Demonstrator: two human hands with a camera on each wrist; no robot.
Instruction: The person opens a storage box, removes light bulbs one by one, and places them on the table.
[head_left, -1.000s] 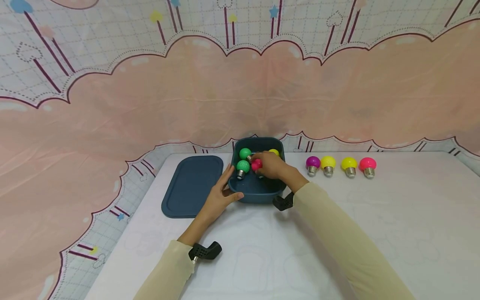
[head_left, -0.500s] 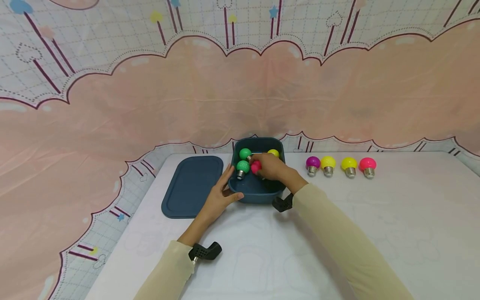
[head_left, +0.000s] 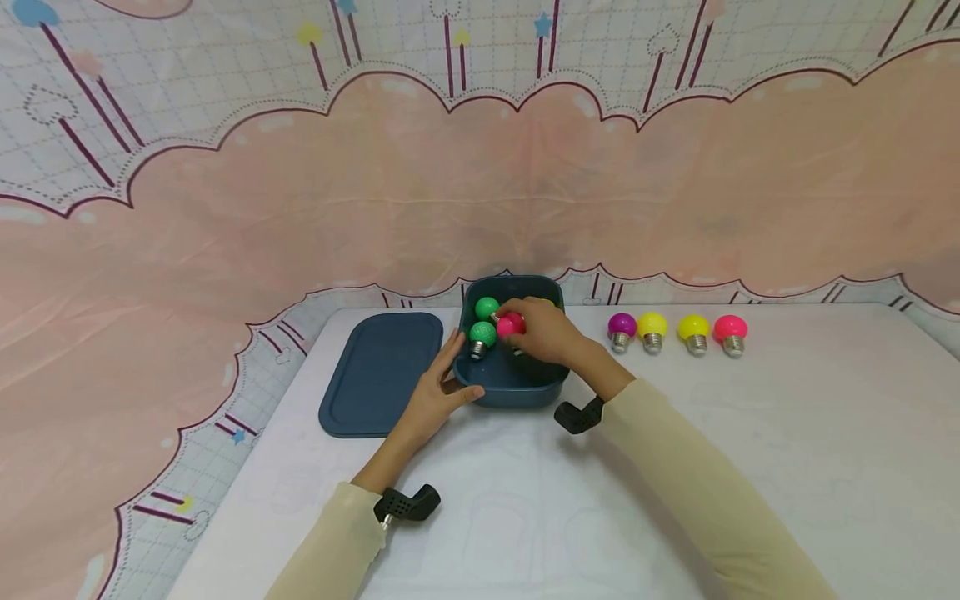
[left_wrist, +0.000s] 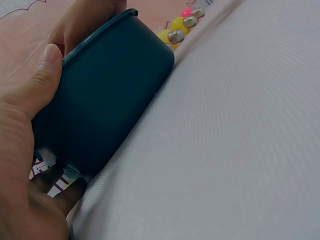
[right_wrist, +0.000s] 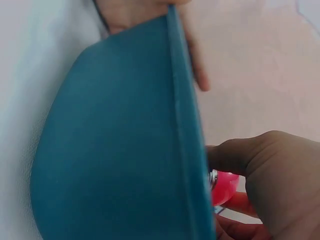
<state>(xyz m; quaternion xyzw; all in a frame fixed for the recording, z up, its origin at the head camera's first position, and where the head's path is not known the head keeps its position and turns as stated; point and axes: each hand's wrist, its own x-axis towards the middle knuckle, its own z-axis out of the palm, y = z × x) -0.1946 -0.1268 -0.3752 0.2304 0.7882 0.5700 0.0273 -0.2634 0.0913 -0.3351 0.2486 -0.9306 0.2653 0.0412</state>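
Inside the dark blue plastic box (head_left: 512, 396), my right hand (head_left: 547, 329) pinches a pink light bulb (head_left: 511, 323), its globe below the fingertips in the head view. The right wrist view shows the bulb's metal base (right_wrist: 213, 178) beside the thumb, just past the box rim. My left hand (head_left: 435, 396) lies against the box's near left corner, fingers straight along the left wall and thumb at the front. Two green bulbs, a smooth one (head_left: 487, 308) and a textured one (head_left: 482, 335), lie at the box's left. A yellow bulb behind my right hand is mostly hidden.
Left of the box lies its flat dark blue lid (head_left: 381, 375). To the right, a purple bulb (head_left: 622, 326), two yellow bulbs, one being the yellow bulb (head_left: 652, 326), and another pink bulb (head_left: 730, 328) lie in a row on the white tablecloth (head_left: 675, 467). A patterned curtain hangs behind.
My right hand has risen slightly with the pink bulb, which shows more fully now. The hand covers more of the yellow bulb. My left hand stays against the box.
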